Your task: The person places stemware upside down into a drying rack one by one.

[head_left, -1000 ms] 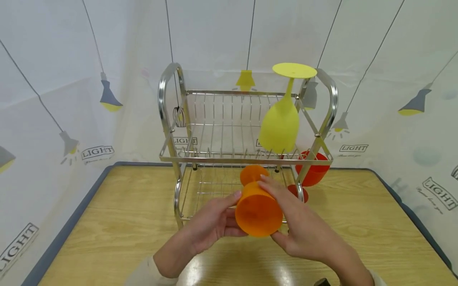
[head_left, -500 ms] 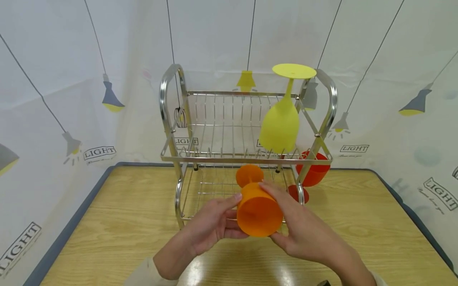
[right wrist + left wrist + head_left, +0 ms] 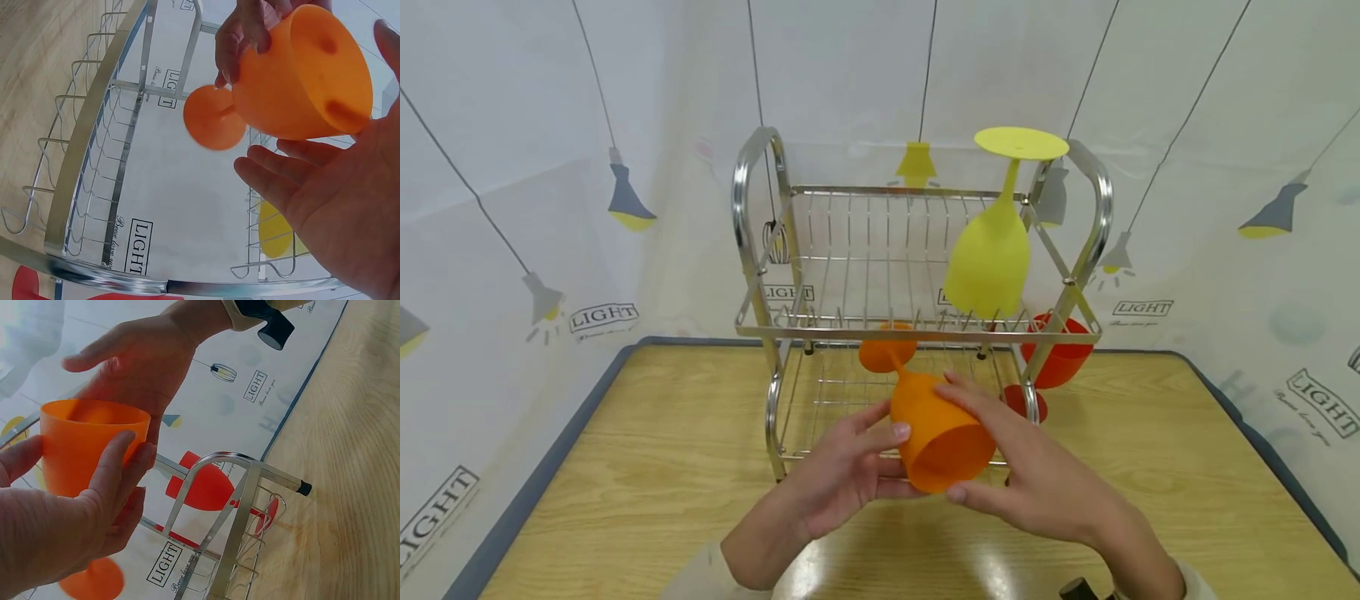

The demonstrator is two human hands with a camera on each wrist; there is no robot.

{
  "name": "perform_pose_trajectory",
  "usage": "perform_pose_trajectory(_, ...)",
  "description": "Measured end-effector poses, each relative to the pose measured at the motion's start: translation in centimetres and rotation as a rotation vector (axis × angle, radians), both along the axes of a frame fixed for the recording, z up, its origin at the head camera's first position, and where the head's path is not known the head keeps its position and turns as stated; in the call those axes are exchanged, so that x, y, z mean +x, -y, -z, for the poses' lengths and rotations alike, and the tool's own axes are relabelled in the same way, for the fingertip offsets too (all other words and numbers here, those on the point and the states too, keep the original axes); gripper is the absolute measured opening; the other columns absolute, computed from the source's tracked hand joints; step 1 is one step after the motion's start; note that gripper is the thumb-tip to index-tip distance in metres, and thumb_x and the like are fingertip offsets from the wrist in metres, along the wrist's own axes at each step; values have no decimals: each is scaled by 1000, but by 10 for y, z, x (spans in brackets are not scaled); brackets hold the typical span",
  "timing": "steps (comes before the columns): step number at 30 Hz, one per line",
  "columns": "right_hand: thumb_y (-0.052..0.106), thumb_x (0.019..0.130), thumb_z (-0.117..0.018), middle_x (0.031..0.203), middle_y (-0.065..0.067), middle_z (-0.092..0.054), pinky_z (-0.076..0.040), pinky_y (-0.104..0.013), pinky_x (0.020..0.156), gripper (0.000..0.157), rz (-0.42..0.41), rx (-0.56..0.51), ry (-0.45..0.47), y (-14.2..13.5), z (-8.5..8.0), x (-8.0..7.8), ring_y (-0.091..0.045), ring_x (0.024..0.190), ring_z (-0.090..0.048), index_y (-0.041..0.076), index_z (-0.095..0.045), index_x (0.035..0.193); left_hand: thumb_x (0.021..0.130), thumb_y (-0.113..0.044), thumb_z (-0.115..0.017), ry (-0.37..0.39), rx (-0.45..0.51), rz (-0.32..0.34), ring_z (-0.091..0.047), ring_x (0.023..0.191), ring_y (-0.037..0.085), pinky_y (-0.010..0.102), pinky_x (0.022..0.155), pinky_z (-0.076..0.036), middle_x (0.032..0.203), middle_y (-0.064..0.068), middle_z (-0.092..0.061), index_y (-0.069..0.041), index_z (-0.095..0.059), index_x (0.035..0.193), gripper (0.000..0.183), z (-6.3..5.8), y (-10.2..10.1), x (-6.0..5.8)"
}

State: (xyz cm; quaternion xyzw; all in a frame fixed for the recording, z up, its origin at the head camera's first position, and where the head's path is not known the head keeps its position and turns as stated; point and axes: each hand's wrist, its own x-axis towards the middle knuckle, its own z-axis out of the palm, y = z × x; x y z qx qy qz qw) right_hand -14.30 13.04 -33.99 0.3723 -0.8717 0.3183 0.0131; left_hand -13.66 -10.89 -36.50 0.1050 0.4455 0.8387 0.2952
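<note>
An orange plastic goblet [image 3: 925, 417] lies tilted in the air in front of the rack, mouth toward me and foot up and to the left. My left hand [image 3: 850, 467] holds its bowl from the left, thumb on the near side and fingers beneath. In the left wrist view those fingers curl round the orange bowl [image 3: 69, 456]. My right hand [image 3: 1037, 467] rests extended fingers along the bowl's right side. Its thumb is near the rim. In the right wrist view the right hand [image 3: 350, 194] has straight fingers and a thumb apart from the goblet [image 3: 275, 81].
A two-tier metal dish rack [image 3: 910, 337] stands on the wooden table [image 3: 655, 467]. A yellow goblet [image 3: 992, 258] is upside down on its upper tier, at the right. A red goblet [image 3: 1056, 354] hangs tilted at the rack's right side. Printed cloth [image 3: 850, 75] encloses the table.
The goblet's foot has swung left and slightly up, so the bowl shows more from the side. My right thumb has loosened from the rim. The left hand keeps its hold.
</note>
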Motion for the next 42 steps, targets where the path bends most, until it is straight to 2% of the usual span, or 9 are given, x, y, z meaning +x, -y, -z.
perform_pose_trajectory(8,36,90,-68,156,8,-32,-45,-58,100,65,-37,-15,-9,1,-3,-2,-24,139,-38,35,-35,146,89,-6,-63,-10,7,-41,-64,108,33,49,94,-52,135,20,-50,-10,-27,147,68,3,-7,4)
perform_pose_trajectory(12,38,89,-69,155,7,-34,-46,-52,102,60,-42,-12,-12,4,-5,-1,-19,137,-41,34,-40,141,85,-1,-68,6,-5,-116,-63,109,32,47,94,-53,137,22,-46,-13,-21,146,78,4,-13,7)
perform_pose_trajectory(15,40,88,-69,154,7,-35,-47,-47,103,55,-36,-10,-14,6,-6,-1,-17,136,-42,32,-43,136,80,1,-72,-26,-75,-204,-63,110,30,41,94,-54,139,21,-44,-16,-16,145,88,6,-18,11)
perform_pose_trajectory(20,46,87,-70,150,10,-40,-50,-38,100,48,-12,-18,-52,11,-6,1,-13,132,-46,29,-47,126,74,1,-78,-136,-241,-347,-59,116,30,35,90,-54,144,13,-41,-19,-17,142,93,10,-26,17)
perform_pose_trajectory(26,43,84,-74,145,7,-46,-51,-40,99,49,-20,-52,-149,13,-4,0,-16,131,-47,24,-51,122,75,-1,-82,-262,-310,-417,-56,121,32,37,90,-56,146,13,-35,-22,-18,140,93,13,-31,19)
perform_pose_trajectory(31,41,82,-77,144,2,-48,-50,-42,100,53,-38,-65,-172,14,-3,-2,-19,132,-46,20,-51,122,73,-14,-85,-412,-408,-477,-53,125,28,34,98,-52,143,9,-38,-20,-20,139,93,16,-34,19)
perform_pose_trajectory(36,34,80,-80,142,-1,-48,-50,-42,101,57,-44,-74,-207,14,-2,-3,-20,130,-47,16,-49,124,76,-23,-84,-545,-577,-531,-51,125,21,36,100,-50,137,1,-47,-19,-32,139,82,20,-36,22)
perform_pose_trajectory(39,31,80,-81,140,-3,-50,-50,-42,100,60,-48,-99,-262,14,-1,-3,-21,128,-49,14,-48,126,79,-24,-82,-644,-691,-558,-52,120,15,37,101,-49,130,-4,-52,-17,-39,136,72,21,-36,24)
perform_pose_trajectory(42,30,80,-81,139,-5,-50,-47,-35,104,62,-51,-118,-299,15,0,-4,-22,127,-49,12,-48,130,80,-20,-81,-759,-796,-605,-56,112,11,35,96,-51,122,-6,-57,-14,-47,129,61,21,-36,26)
